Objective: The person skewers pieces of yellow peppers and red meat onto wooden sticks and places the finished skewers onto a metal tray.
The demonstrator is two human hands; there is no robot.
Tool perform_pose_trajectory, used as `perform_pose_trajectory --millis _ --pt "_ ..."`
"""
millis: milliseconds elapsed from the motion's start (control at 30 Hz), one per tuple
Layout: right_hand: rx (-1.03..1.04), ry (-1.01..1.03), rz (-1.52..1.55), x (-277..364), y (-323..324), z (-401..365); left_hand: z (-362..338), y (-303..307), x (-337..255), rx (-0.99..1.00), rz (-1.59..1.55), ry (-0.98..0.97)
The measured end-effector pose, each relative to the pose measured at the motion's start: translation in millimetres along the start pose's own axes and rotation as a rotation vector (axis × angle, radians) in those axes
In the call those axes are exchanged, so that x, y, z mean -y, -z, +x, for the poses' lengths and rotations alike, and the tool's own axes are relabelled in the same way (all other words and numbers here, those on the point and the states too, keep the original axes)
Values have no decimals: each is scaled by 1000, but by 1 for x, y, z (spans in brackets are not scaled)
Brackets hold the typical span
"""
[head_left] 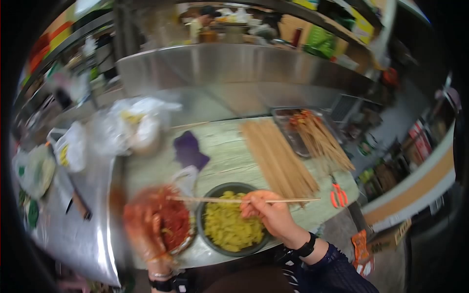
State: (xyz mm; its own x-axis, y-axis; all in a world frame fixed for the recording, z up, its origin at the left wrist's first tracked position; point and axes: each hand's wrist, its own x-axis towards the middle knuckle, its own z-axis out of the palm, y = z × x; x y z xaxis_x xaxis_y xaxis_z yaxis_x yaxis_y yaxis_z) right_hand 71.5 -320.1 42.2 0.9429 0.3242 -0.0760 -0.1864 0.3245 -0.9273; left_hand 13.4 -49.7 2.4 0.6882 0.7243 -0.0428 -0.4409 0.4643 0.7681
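My right hand (266, 210) is closed in a pinch on a long wooden skewer (295, 200). The skewer lies level across the view, its left end over a bowl of red, sauced meat pieces (177, 229). Below my right hand stands a dark round bowl (201, 233) filled with yellow-green chopped pieces (229, 229), perhaps pickled vegetable. My left hand (146, 232) is at the left side of the meat, smeared by motion and reddish. Its fingers are too blurred to show whether they hold anything.
Bare skewers (278, 161) lie in a bundle on the pale green board (220, 168). Behind it, a metal tray (288, 141) holds loaded skewers (317, 134). Orange-handled pliers or scissors (338, 195) rest at right. A purple cloth-like piece (189, 151), plastic bags (141, 124) and a knife (75, 195) are at left.
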Motion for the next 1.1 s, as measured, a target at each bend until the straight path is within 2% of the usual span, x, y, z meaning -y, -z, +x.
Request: perform_pose_trajectory --millis 33,100,133,233,333,433,467,533,567,633,667,767,800,900,933,1033,1100 --pt "-106 78 54 4 20 1 1 -1 2 -19 27 -6" --pt "-279 221 163 18 62 7 12 20 14 107 1 -84" --pt "-315 315 174 25 86 14 26 53 21 238 -9 -12" --pt "-506 499 204 49 158 49 12 42 23 182 123 -140" --pt "-706 498 279 57 230 96 13 43 25 93 218 -98" --pt "-839 459 354 51 282 132 65 124 40 432 -51 177" --pt "-874 445 375 49 291 138 54 103 34 441 -139 229" --pt "-913 439 460 46 294 143 36 83 34 187 155 -3" --pt "-848 368 446 42 292 142 29 76 33 53 304 -117" --pt "-718 222 413 41 270 128 19 57 28 84 349 -105" --pt "-553 165 269 41 256 120 15 49 25 96 376 -96" --pt "-365 -2 -379 34 210 107 9 36 19 151 315 -62" --pt "-374 -21 -669 28 202 109 8 35 21 67 269 -73" --pt "-344 -5 -1661 13 191 117 12 40 21 230 203 -56" --pt "-418 114 -1700 1 196 124 12 38 21 236 190 -66" --pt "-327 -78 -1659 5 203 135 10 35 21 225 196 -106" --pt "-345 -113 -1481 10 205 134 9 36 22 194 249 -138"
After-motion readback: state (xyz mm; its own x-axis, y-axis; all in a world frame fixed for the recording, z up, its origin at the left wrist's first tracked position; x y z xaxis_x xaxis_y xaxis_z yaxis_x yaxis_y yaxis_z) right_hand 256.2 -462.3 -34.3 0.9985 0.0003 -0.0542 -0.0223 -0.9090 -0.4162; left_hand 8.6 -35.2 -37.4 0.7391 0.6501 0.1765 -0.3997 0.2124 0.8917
